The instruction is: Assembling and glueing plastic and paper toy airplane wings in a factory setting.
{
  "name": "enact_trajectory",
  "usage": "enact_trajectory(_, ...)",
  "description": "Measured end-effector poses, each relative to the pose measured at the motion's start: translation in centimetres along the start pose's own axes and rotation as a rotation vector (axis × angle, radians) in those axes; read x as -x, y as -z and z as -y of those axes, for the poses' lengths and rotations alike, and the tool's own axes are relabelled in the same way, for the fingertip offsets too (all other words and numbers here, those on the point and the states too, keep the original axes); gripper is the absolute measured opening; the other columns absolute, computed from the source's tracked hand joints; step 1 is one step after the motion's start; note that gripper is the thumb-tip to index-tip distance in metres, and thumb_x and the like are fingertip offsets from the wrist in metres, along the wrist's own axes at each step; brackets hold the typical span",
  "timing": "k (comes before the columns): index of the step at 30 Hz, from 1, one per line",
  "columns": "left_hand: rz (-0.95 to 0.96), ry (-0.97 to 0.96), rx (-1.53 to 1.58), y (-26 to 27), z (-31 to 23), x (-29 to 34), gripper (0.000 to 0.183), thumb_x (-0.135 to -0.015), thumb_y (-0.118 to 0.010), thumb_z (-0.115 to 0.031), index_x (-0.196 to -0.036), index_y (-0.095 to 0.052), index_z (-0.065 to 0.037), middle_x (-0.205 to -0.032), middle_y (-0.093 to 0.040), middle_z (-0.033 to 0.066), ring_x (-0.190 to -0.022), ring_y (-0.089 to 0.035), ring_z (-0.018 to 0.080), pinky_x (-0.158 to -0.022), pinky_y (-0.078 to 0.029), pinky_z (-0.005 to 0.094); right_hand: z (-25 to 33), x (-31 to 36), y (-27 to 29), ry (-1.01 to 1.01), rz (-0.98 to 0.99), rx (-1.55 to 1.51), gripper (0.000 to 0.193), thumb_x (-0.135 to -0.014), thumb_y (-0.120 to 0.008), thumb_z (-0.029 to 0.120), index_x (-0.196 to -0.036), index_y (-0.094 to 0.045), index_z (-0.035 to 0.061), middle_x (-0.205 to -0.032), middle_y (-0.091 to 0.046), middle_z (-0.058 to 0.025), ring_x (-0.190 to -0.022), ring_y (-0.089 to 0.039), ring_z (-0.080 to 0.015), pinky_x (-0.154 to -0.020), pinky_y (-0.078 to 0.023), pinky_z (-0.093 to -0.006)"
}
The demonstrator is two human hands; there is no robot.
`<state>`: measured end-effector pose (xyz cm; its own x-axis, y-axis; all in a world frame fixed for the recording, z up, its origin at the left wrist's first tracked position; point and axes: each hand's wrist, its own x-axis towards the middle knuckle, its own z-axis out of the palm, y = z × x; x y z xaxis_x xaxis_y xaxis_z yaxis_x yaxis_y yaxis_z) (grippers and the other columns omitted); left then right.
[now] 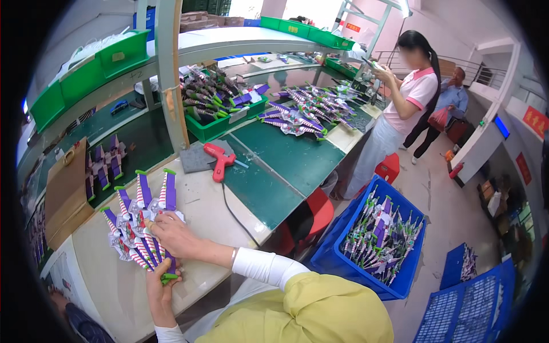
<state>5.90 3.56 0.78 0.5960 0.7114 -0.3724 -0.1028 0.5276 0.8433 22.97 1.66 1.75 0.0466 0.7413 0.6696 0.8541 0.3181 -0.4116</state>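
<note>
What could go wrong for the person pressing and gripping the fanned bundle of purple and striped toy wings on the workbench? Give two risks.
1. The fanned bundle of purple, red-and-white striped plastic toy wings is held only by the right hand on top and the left hand at its lower end; pieces could slip out of line.

2. The red glue gun lies nearby, its black cord trailing past the right forearm, which might snag it.

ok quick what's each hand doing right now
Left hand: closed on the lower ends of the fanned purple and striped toy wing pieces.
Right hand: resting flat on top of those pieces, fingers open.
</note>
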Motion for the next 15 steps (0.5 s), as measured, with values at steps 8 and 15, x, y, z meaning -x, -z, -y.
enact_trajectory(8,0.024,-0.009,-0.036,0.8,0.3,-0.6,0.022,-0.088,-0.064,-0.017,-0.104,-0.061,-0.003,-0.08,-0.068,0.0122,-0.058,-0.065,0.0188,-0.046,-0.056,0.0293,1.1,-1.8,0.7,-0.024,0.045,0.067,0.056,-0.067,-0.06,0.002,-0.119,-0.05,-0.0162,-0.102,-0.059,-0.0216,-0.107,-0.051,-0.0342,-0.102,-0.032,-0.0459)
enact_trajectory(15,-0.031,-0.05,0.023,1.4,0.0,1.9,0.02,-0.087,-0.065,-0.015,-0.103,-0.062,-0.003,-0.083,-0.067,0.0094,-0.06,-0.064,0.0187,-0.05,-0.052,0.0308,0.7,-2.3,-3.2,0.139,0.369,0.172,0.038,-0.067,-0.059,0.007,-0.102,-0.062,-0.0085,-0.098,-0.06,-0.0206,-0.098,-0.055,-0.0361,-0.092,-0.04,-0.0477)
